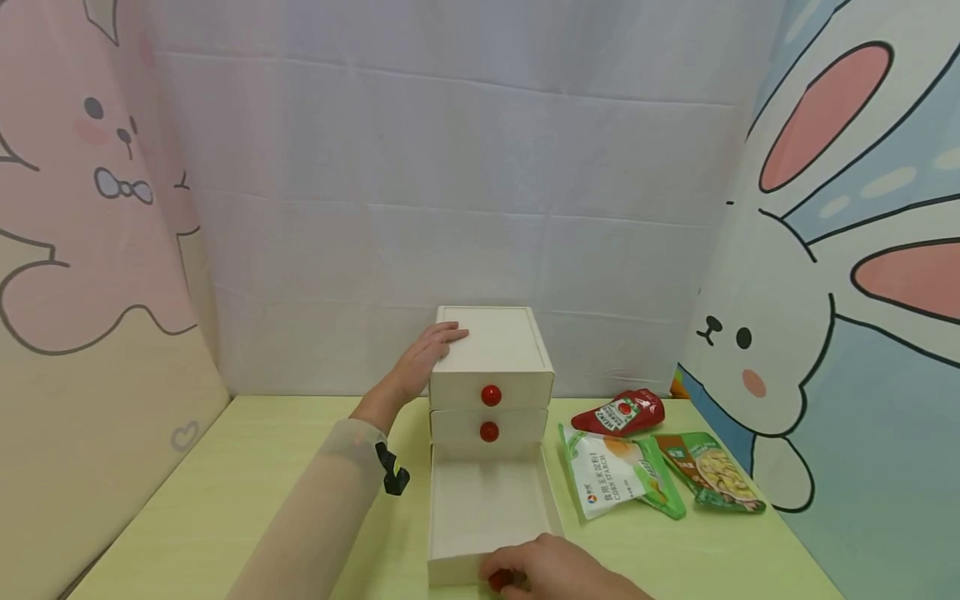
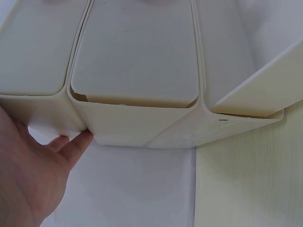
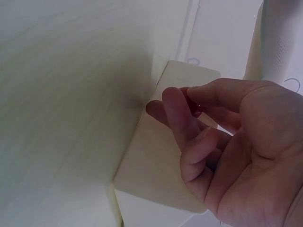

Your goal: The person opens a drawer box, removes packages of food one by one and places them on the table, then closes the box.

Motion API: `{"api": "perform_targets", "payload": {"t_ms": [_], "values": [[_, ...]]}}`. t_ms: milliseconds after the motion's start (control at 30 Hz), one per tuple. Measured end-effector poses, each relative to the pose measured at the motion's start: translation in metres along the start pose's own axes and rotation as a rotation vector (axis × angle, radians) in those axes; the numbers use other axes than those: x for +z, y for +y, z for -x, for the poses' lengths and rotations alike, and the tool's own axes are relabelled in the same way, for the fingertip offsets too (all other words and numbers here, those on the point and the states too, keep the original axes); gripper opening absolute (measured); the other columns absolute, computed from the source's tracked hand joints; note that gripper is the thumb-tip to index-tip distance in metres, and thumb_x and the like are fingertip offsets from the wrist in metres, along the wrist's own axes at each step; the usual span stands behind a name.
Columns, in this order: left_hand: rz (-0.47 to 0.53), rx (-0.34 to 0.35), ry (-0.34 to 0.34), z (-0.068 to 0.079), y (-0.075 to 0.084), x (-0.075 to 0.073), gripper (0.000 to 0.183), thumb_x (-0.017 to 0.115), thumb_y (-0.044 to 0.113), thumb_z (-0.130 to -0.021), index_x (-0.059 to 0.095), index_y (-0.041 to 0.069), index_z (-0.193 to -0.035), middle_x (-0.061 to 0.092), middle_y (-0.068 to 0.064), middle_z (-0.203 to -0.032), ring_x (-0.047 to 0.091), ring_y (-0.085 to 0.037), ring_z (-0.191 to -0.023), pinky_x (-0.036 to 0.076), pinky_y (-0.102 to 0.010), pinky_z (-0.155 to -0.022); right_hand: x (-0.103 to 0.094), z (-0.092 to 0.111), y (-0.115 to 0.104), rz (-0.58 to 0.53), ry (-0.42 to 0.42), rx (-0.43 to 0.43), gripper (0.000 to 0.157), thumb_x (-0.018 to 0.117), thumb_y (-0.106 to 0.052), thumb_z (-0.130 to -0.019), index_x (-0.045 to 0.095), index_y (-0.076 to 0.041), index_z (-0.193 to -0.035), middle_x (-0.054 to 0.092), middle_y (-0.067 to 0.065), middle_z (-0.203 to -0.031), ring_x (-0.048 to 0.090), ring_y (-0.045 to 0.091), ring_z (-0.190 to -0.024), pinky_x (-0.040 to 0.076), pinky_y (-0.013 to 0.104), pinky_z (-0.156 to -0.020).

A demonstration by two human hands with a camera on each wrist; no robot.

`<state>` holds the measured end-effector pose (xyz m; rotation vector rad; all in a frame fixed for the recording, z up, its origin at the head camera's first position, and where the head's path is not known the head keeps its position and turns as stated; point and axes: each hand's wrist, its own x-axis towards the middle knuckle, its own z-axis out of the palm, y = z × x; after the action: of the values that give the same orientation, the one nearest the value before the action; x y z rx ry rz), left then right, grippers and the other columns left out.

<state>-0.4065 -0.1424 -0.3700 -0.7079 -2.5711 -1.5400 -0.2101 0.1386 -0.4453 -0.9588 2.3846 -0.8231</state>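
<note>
A white cabinet of three stacked drawers [image 1: 491, 342] stands on the table, each drawer with a round red knob. Its bottom drawer [image 1: 487, 500] is pulled far out, and its inside shows bare. My right hand [image 1: 551, 571] pinches that drawer's red knob [image 1: 500, 580] between thumb and fingers; the right wrist view shows the same pinch on the knob [image 3: 193, 105]. On the cabinet's upper left edge rests my left hand [image 1: 423, 358], its fingers over the top. In the left wrist view the left hand [image 2: 42, 165] lies against the cabinet's side.
To the cabinet's right lie a red Heinz ketchup pouch [image 1: 621, 413], a corn starch bag [image 1: 611, 471] and a green food packet [image 1: 711, 471]. A white cloth [image 1: 465, 183] hangs behind. Rabbit-printed panels [image 1: 780, 333] stand at both sides of the pale table [image 1: 225, 500].
</note>
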Motion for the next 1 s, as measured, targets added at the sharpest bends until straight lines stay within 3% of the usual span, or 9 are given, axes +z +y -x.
{"api": "perform_targets", "payload": {"t_ms": [167,533,767,1000], "values": [[-0.007,0.007,0.001,-0.001,-0.002,0.0,0.056,0.028,0.023,-0.116,0.048,0.008,-0.166,0.026,-0.009,-0.182,0.014,-0.038,-0.172,0.012,-0.07,-0.135,-0.003,0.0,-0.001,-0.062,-0.01,0.018,0.021,0.072,-0.019,-0.106,0.079,-0.022,-0.125,0.071,-0.021,-0.1,0.058,-0.007,-0.085,0.054,0.017,-0.082],[0.003,0.006,0.007,-0.001,-0.002,0.0,0.056,0.028,0.023,-0.116,0.05,0.008,-0.165,0.027,-0.008,-0.182,0.015,-0.037,-0.172,0.012,-0.069,-0.135,-0.002,-0.001,-0.002,-0.079,0.019,-0.03,0.023,0.071,-0.019,-0.106,0.079,-0.023,-0.128,0.074,-0.021,-0.103,0.058,-0.008,-0.083,0.053,0.015,-0.077],[-0.004,0.006,0.015,-0.002,0.0,0.001,0.055,0.03,0.021,-0.115,0.052,0.007,-0.163,0.03,-0.009,-0.181,0.017,-0.036,-0.171,0.013,-0.066,-0.137,0.001,-0.008,0.003,-0.021,0.041,-0.064,0.022,0.071,-0.019,-0.107,0.077,-0.024,-0.127,0.074,-0.021,-0.103,0.059,-0.008,-0.082,0.054,0.015,-0.079],[-0.003,0.001,0.017,-0.001,0.0,0.0,0.055,0.03,0.021,-0.115,0.052,0.007,-0.163,0.029,-0.009,-0.181,0.018,-0.036,-0.171,0.014,-0.066,-0.136,-0.001,-0.014,0.004,0.014,0.065,-0.021,0.023,0.073,-0.018,-0.105,0.078,-0.027,-0.126,0.072,-0.021,-0.1,0.058,-0.005,-0.08,0.053,0.017,-0.077]]}}
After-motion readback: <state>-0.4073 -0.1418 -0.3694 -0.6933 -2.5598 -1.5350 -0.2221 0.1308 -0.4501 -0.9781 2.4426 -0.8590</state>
